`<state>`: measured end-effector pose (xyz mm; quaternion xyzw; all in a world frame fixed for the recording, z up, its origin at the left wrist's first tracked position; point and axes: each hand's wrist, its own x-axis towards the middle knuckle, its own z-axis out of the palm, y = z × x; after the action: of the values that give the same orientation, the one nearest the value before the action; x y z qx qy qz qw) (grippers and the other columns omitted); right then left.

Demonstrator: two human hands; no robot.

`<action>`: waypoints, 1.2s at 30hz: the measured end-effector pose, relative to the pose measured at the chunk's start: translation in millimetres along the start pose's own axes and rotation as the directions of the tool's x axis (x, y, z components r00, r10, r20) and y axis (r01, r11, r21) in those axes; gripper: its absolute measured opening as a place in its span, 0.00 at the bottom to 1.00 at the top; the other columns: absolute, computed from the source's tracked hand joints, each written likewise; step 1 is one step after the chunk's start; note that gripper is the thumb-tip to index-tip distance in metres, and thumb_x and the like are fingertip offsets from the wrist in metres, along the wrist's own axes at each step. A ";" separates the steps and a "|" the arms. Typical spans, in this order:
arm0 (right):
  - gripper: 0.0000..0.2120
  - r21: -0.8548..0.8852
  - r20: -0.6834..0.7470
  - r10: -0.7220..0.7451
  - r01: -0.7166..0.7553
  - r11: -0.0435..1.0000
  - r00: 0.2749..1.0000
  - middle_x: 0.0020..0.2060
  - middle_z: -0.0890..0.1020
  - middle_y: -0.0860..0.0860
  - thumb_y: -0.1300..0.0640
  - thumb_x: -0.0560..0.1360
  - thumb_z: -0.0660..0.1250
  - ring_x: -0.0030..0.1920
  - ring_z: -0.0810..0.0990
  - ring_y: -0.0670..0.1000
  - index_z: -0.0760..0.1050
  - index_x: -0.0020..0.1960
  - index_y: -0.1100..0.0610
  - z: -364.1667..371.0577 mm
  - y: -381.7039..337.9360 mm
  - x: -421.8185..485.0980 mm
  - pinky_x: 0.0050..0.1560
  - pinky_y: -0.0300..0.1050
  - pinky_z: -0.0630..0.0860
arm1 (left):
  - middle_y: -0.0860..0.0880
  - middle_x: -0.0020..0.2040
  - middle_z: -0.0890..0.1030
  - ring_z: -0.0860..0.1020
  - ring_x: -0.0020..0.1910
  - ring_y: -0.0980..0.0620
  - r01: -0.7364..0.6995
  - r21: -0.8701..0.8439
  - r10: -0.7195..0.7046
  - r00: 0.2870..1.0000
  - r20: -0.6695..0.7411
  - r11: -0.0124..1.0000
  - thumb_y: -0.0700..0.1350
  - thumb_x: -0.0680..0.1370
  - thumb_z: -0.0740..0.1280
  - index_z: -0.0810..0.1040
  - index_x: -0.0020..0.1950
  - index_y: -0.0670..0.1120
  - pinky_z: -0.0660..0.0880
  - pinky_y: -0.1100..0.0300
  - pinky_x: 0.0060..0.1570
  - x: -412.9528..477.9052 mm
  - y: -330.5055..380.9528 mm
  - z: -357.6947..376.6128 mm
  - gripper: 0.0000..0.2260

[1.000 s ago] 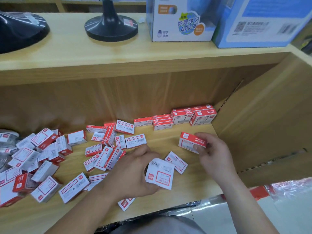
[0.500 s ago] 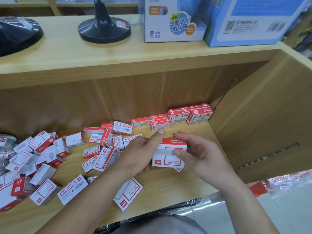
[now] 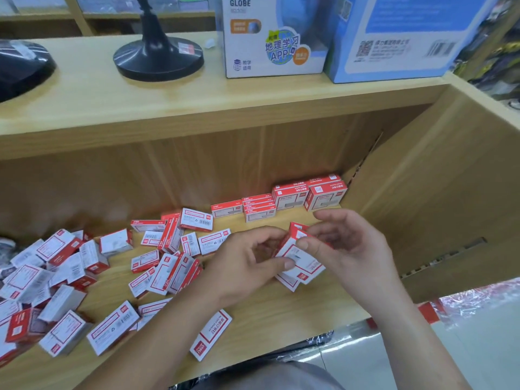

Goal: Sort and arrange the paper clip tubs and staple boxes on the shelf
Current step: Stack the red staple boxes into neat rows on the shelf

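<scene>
Gathering step: the left hand [image 3: 247, 266] and right hand [image 3: 346, 249] pinch a few staple boxes [image 3: 299, 261] in curled fingers [image 3: 287, 265] over the shelf's [image 3: 281, 313] right half. Next, I judge, square them and set them beside the row [image 3: 292, 197] in the back right corner.

Pale wood-grain shelf [image 3: 281, 313], smooth and matt; printed cardboard staple boxes [image 3: 295, 260]; glossy black plastic stand base [image 3: 157, 61].
</scene>
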<state>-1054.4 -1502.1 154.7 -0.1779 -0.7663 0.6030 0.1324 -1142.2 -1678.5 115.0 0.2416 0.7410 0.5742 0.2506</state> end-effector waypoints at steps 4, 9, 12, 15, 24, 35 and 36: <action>0.23 -0.162 0.131 0.068 -0.047 0.986 0.989 0.48 0.86 0.43 0.50 0.65 0.81 0.47 0.84 0.47 0.81 0.58 0.48 -18.8 11.1 1.6 0.52 0.47 0.81 | 0.50 0.52 0.87 0.85 0.52 0.51 0.068 -0.150 -0.077 0.996 -0.054 0.986 0.37 0.75 0.75 0.82 0.59 0.46 0.82 0.53 0.53 2.8 -5.1 2.3 0.14; 0.09 -0.226 0.164 -0.034 0.071 0.971 0.986 0.45 0.86 0.42 0.59 0.76 0.74 0.43 0.82 0.47 0.82 0.54 0.49 -25.0 18.8 3.9 0.44 0.35 0.76 | 0.49 0.53 0.87 0.86 0.48 0.49 0.156 -0.203 -0.165 0.986 -0.026 0.967 0.37 0.76 0.74 0.79 0.61 0.47 0.83 0.54 0.49 11.7 -7.5 12.3 0.15; 0.09 -0.478 0.131 -0.174 0.216 0.851 0.976 0.44 0.80 0.39 0.56 0.75 0.73 0.44 0.78 0.45 0.81 0.54 0.47 -35.6 21.5 7.2 0.41 0.37 0.73 | 0.53 0.53 0.85 0.85 0.44 0.57 0.138 -0.012 -0.138 0.977 -0.162 0.990 0.36 0.76 0.74 0.78 0.63 0.51 0.80 0.62 0.47 18.5 -20.5 5.3 0.18; 0.10 -0.659 0.091 -0.263 0.256 0.708 0.961 0.42 0.75 0.38 0.55 0.75 0.72 0.44 0.73 0.44 0.79 0.55 0.48 -52.0 22.7 11.2 0.42 0.42 0.73 | 0.58 0.57 0.81 0.81 0.52 0.59 0.092 0.279 -0.030 0.976 -0.217 0.956 0.41 0.75 0.73 0.77 0.65 0.56 0.81 0.56 0.51 29.3 -34.7 -3.6 0.21; 0.11 -0.644 0.180 -0.303 0.345 0.683 0.936 0.46 0.74 0.40 0.51 0.75 0.69 0.47 0.76 0.48 0.79 0.57 0.47 -43.1 20.4 9.5 0.46 0.48 0.77 | 0.58 0.73 0.72 0.76 0.66 0.60 0.098 0.390 -0.112 0.994 0.012 0.916 0.60 0.63 0.79 0.58 0.81 0.59 0.77 0.54 0.63 45.7 -40.3 20.7 0.50; 0.11 -0.661 0.172 -0.254 0.303 0.687 0.952 0.50 0.71 0.47 0.55 0.74 0.74 0.45 0.77 0.53 0.80 0.57 0.51 -14.7 69.7 10.8 0.40 0.49 0.77 | 0.55 0.69 0.76 0.79 0.61 0.60 0.082 0.322 -0.080 0.997 -0.020 0.943 0.54 0.64 0.80 0.61 0.80 0.54 0.79 0.54 0.61 49.2 -50.3 25.4 0.48; 0.12 -0.629 0.157 -0.268 0.305 0.715 0.951 0.51 0.70 0.46 0.57 0.74 0.74 0.45 0.77 0.52 0.80 0.57 0.51 -14.3 74.9 10.1 0.41 0.48 0.77 | 0.55 0.67 0.76 0.79 0.61 0.59 0.061 0.363 -0.060 0.998 -0.015 0.930 0.54 0.65 0.79 0.62 0.80 0.55 0.79 0.54 0.60 51.9 -49.0 27.0 0.46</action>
<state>-1049.1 -1469.6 85.2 -0.0753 -0.9482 0.2783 0.1336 -1167.4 -1636.2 56.7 0.2599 0.8419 0.4198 0.2179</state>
